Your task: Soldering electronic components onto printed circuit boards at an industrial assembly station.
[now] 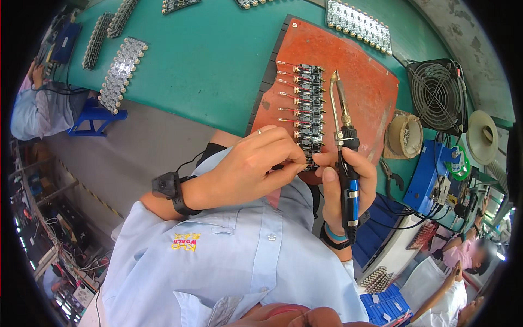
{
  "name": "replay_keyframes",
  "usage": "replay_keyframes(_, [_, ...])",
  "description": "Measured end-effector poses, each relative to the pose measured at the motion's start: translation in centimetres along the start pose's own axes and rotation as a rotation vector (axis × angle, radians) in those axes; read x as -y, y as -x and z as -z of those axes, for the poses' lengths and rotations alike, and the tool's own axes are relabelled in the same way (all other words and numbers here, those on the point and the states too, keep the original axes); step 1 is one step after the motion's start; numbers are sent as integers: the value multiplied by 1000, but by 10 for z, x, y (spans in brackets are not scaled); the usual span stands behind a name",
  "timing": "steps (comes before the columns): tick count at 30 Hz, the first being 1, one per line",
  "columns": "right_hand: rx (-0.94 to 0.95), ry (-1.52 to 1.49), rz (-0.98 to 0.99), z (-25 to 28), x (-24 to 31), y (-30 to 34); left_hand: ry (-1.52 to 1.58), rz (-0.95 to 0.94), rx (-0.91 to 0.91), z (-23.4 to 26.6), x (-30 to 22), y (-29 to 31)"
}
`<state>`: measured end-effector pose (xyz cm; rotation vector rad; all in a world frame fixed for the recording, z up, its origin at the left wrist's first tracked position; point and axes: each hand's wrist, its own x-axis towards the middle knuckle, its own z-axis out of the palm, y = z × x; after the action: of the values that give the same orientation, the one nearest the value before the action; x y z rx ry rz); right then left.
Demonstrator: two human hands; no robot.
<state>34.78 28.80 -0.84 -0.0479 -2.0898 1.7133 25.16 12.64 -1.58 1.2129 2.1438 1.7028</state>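
Observation:
A strip of small black circuit boards (310,103) lies on an orange-red work board (357,71) in front of me. Thin red wires (289,95) with pale tips stick out from its left side. At the strip's near end, my left hand (256,158) is closed in a pinch; whatever its fingertips hold is too small to make out. My right hand (331,191) grips a soldering iron (350,188) with a black and blue handle and a thin metal side tube. Its tip points away from me, over the work board right of the strip. My right fingertips come close to the strip's near end.
More circuit-board panels (122,73) lie on the green table (196,65), with another panel (359,27) at the far right. A black fan (437,95), a round holder (404,136), pliers (391,175), a blue box (427,177) and a green spool (461,163) stand at right. Co-workers sit at both sides.

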Motion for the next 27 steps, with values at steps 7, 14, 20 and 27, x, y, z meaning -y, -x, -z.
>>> replay_keyframes(7, [-203, -131, -126, 23, 1, 11, -327, 23, 86, 23, -10, -16])
replay_keyframes(14, [-312, 30, 29, 56, 3, 29, -455, -45, 113, 16, 6, -35])
replay_keyframes(20, [-144, 149, 18, 67, 16, 41, -477, -1, 142, 14, 7, -38])
replay_keyframes(27, [155, 268, -2, 70, 25, 31, -497, 34, 126, 12, 5, -39])
